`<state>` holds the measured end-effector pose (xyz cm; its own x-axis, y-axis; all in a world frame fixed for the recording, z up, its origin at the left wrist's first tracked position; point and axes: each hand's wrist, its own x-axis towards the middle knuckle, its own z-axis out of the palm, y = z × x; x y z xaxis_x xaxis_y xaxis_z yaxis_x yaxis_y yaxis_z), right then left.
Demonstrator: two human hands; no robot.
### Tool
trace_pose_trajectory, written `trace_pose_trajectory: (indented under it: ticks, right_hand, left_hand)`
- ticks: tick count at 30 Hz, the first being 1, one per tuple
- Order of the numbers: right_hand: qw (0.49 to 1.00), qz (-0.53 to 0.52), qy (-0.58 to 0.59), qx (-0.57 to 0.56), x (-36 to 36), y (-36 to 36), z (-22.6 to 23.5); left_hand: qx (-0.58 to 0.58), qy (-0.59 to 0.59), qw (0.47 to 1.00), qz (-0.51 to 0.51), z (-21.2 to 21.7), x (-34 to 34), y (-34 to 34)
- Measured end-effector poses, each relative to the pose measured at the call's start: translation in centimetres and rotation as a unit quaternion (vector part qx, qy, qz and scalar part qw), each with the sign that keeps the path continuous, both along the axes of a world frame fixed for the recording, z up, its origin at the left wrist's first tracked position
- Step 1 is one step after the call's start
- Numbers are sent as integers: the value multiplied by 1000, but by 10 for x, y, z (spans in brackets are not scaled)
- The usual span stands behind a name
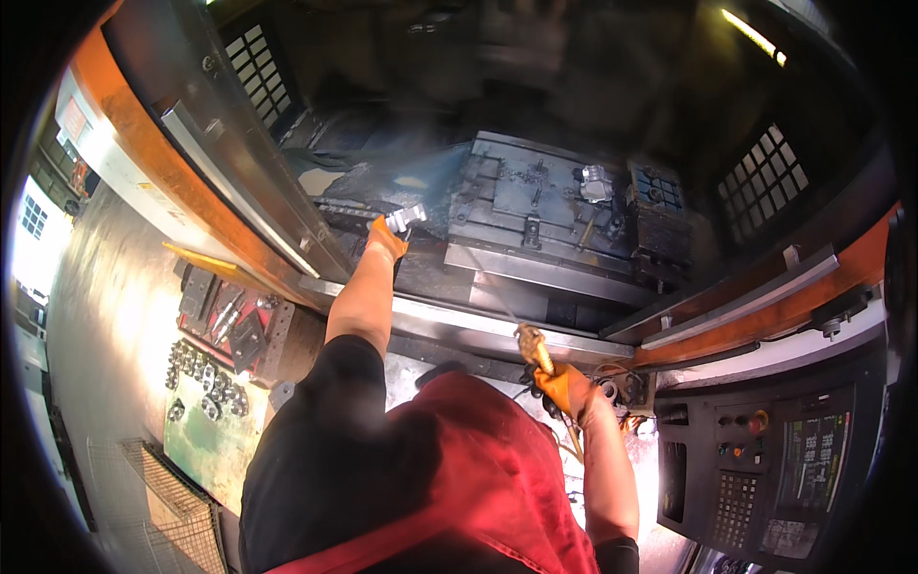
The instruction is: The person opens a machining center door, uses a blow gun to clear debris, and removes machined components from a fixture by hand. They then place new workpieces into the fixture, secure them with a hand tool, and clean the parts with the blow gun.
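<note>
Left hand (385,237) fingers are wrapped around a small metal part (408,218); right hand (564,387) fingers grip a brass air gun (535,349), its thin nozzle pointing past them at the fixture plate (535,206).

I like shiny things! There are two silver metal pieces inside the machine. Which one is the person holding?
The one at the left, gripped in the orange-gloved left hand. The other piece sits clamped on the dark machine table, untouched.

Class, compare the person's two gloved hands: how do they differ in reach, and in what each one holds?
The left hand stretches far into the machine and grips a small silvery metal part; the right hand stays near the machine's front edge. The right hand grips a brass-coloured nozzle gun aimed into the machine, not a workpiece. Both hands wear orange gloves.
</note>
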<state>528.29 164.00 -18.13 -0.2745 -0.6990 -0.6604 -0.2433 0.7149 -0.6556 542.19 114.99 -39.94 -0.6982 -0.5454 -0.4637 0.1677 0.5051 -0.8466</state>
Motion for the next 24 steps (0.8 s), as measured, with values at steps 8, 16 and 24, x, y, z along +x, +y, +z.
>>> trace_pose_trajectory:
  ticks: [8,16,24]
  right_hand:
    - [962,158,135,-179,-7,-43,-59]
    - [998,15,25,-49,-1,-104,-65]
    - [997,41,-16,-68,12,-179,-32]
  left_hand:
    - [-530,-556,469,-436,-28,11,-26]
    - [-543,-555,478,-411,2,8,-38]
    - [-504,-589,406,-484,-51,9,-124]
